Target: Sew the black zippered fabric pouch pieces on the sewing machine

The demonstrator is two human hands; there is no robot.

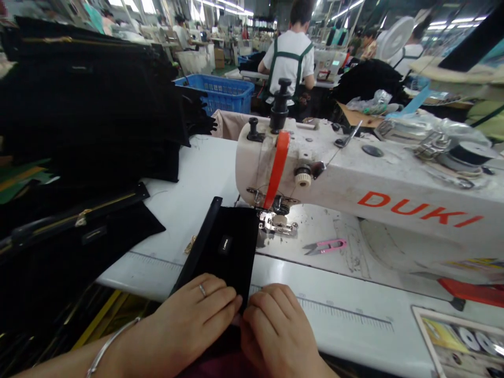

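Pinched grips of your left hand (189, 317) and right hand (275, 323) held the near end of the black fabric panel (242, 241), which lay on the white tabletop (197, 173), its far right corner beside or perhaps partly under the presser foot (276, 224) of the sewing machine (334, 184).

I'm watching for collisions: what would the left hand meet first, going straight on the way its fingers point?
Most likely the bare right hand, close beside the left hand at the black fabric piece; the exact gap is unclear.
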